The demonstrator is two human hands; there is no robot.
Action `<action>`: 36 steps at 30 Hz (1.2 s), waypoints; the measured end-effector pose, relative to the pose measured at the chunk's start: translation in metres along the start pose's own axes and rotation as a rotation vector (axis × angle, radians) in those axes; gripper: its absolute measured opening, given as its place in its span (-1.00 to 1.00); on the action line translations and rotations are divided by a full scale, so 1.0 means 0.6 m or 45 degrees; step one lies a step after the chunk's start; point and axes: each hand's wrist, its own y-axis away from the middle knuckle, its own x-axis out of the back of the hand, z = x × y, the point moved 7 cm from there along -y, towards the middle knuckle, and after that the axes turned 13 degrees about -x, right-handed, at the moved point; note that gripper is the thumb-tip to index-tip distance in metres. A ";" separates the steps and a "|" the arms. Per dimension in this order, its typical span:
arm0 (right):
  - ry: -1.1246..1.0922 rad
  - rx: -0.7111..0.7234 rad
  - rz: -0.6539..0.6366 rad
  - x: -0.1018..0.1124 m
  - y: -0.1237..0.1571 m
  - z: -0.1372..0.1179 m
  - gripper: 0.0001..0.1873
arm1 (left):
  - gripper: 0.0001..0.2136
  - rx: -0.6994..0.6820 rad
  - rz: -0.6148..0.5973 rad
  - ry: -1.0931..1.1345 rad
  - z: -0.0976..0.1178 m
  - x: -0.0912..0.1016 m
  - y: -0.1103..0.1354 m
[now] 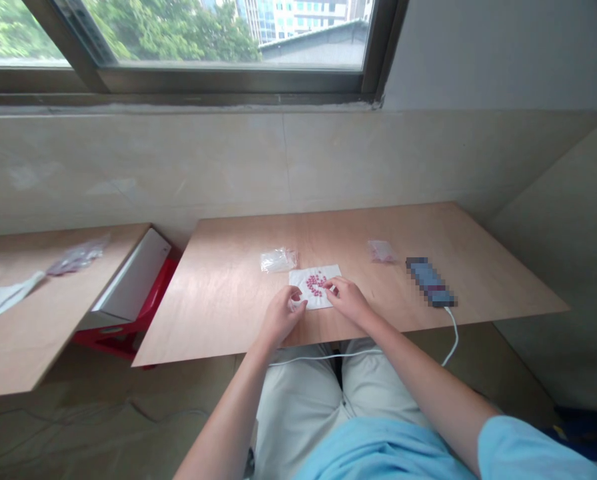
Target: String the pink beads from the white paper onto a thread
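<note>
A white square sheet (322,302) lies on the wooden table in front of me, with many small pink-red beads (315,285) gathered loosely in its middle. My left hand (282,315) rests at the sheet's left edge, fingers curled and thumb pointing right. Something thin and pale shows between those fingers, too small to name. From the right, my right hand (349,299) reaches over the sheet, thumb and forefinger pinched together beside the beads. Whatever sits in that pinch is too small to make out.
Behind the sheet lies a clear plastic bag (278,260). Farther right are a small bag with pinkish contents (382,251) and a phone (431,282) on a white cable (455,337). A second table (8,353) and a red stool (151,300) stand left.
</note>
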 end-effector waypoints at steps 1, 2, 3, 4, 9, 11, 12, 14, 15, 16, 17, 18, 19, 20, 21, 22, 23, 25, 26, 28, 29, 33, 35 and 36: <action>0.064 -0.045 0.002 -0.008 -0.012 0.008 -0.84 | -0.85 0.022 0.037 0.051 -0.004 -0.004 0.002; 0.121 -0.079 -0.010 -0.016 -0.020 0.014 -0.86 | -0.86 0.037 0.062 0.097 -0.006 -0.009 0.004; 0.170 -0.097 -0.024 -0.023 -0.024 0.016 -0.88 | -0.86 0.048 0.076 0.137 -0.008 -0.016 0.006; 0.210 -0.101 -0.034 -0.029 -0.025 0.016 -0.89 | -0.86 0.055 0.082 0.171 -0.009 -0.023 0.007; 0.313 -0.112 -0.004 -0.039 -0.008 0.006 -0.93 | -0.86 0.088 0.098 0.272 -0.016 -0.041 0.008; 0.318 -0.142 0.007 -0.040 -0.003 0.006 -0.91 | -0.85 0.101 0.108 0.283 -0.019 -0.042 0.008; 0.310 -0.146 0.008 -0.040 -0.002 0.006 -0.91 | -0.84 0.107 0.109 0.287 -0.020 -0.042 0.007; 0.271 -0.134 0.006 -0.039 -0.003 0.005 -0.93 | -0.84 0.112 0.110 0.291 -0.018 -0.041 0.007; 0.234 -0.127 0.003 -0.037 -0.006 0.004 -0.95 | -0.84 0.112 0.112 0.292 -0.017 -0.040 0.007; 0.177 -0.125 0.000 -0.033 -0.009 0.004 -0.95 | -0.84 0.112 0.114 0.292 -0.015 -0.040 0.007; 0.096 -0.135 0.006 -0.027 -0.014 0.003 -0.94 | -0.84 0.112 0.115 0.291 -0.013 -0.039 0.008; -0.017 -0.159 0.027 -0.018 -0.018 0.003 -0.91 | -0.84 0.112 0.115 0.290 -0.010 -0.038 0.008; -0.157 -0.197 0.065 -0.007 -0.022 0.002 -0.88 | -0.85 0.111 0.114 0.288 -0.008 -0.037 0.008; -0.312 -0.244 0.117 0.006 -0.025 0.001 -0.83 | -0.85 0.111 0.113 0.284 -0.007 -0.037 0.008; -0.462 -0.291 0.176 0.018 -0.026 -0.001 -0.78 | -0.86 0.112 0.113 0.278 -0.006 -0.037 0.008; -0.585 -0.321 0.222 0.028 -0.025 -0.006 -0.73 | -0.86 0.112 0.115 0.272 -0.005 -0.037 0.008; -0.665 -0.323 0.231 0.033 -0.023 -0.015 -0.70 | -0.86 0.111 0.117 0.268 -0.005 -0.037 0.008; -0.658 -0.223 0.113 0.030 -0.017 -0.045 -0.69 | -0.87 0.108 0.124 0.264 -0.006 -0.038 0.008; -0.595 -0.151 0.028 0.023 -0.013 -0.059 -0.72 | -0.87 0.108 0.128 0.265 -0.007 -0.039 0.008; -0.438 -0.065 -0.074 0.010 -0.006 -0.070 -0.77 | -0.87 0.110 0.136 0.264 -0.008 -0.040 0.008; -0.364 -0.073 -0.066 0.007 -0.005 -0.064 -0.79 | -0.87 0.111 0.138 0.262 -0.008 -0.039 0.008; -0.064 -0.193 0.032 -0.004 -0.009 -0.011 -0.83 | -0.88 0.105 0.133 0.256 -0.003 -0.036 0.009; 0.086 -0.184 0.005 -0.016 -0.010 0.005 -0.81 | -0.87 0.107 0.134 0.251 -0.002 -0.034 0.010; 0.143 -0.169 -0.015 -0.023 -0.009 0.009 -0.78 | -0.87 0.109 0.135 0.250 -0.002 -0.033 0.010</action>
